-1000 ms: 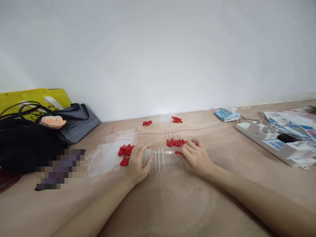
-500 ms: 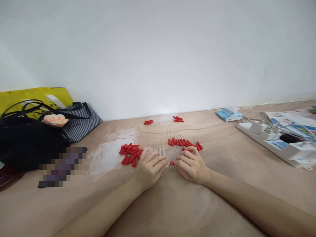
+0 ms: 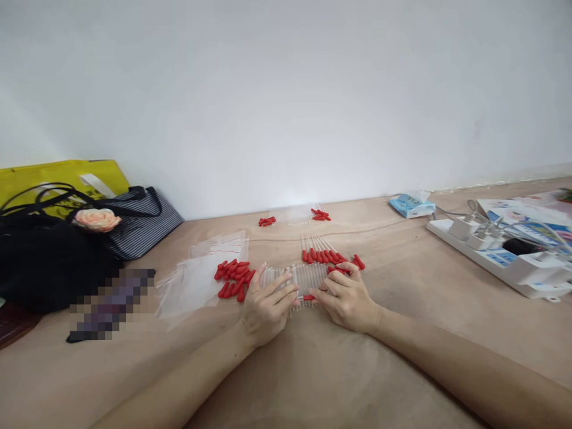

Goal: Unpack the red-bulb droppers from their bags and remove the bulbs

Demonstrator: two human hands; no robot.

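My left hand [image 3: 268, 304] is closed, pinching a thin glass dropper tube whose end shows at its fingertips. My right hand [image 3: 346, 298] is closed on a red rubber bulb [image 3: 308, 297], which meets that tube between the hands; how far the bulb sits over it, I cannot tell. Just behind them lies a row of clear glass tubes [image 3: 310, 277]. Loose red rubber bulbs [image 3: 232, 274] are heaped left of my left hand. Beyond the tubes, several droppers with red bulbs [image 3: 319, 256] lie side by side, bulbs toward me.
Clear zip bags [image 3: 192, 280] are spread at the left. More tubes and bulbs [image 3: 320, 214] lie near the wall. A tissue pack [image 3: 411, 205] and a white power strip [image 3: 491, 256] are on the right. Bags [image 3: 53, 262] and a pixelated dark object [image 3: 111, 304] are far left.
The fingers of my left hand have straightened and spread a little around the tube. The red bulb shows more between the hands. The camera view has shifted slightly.
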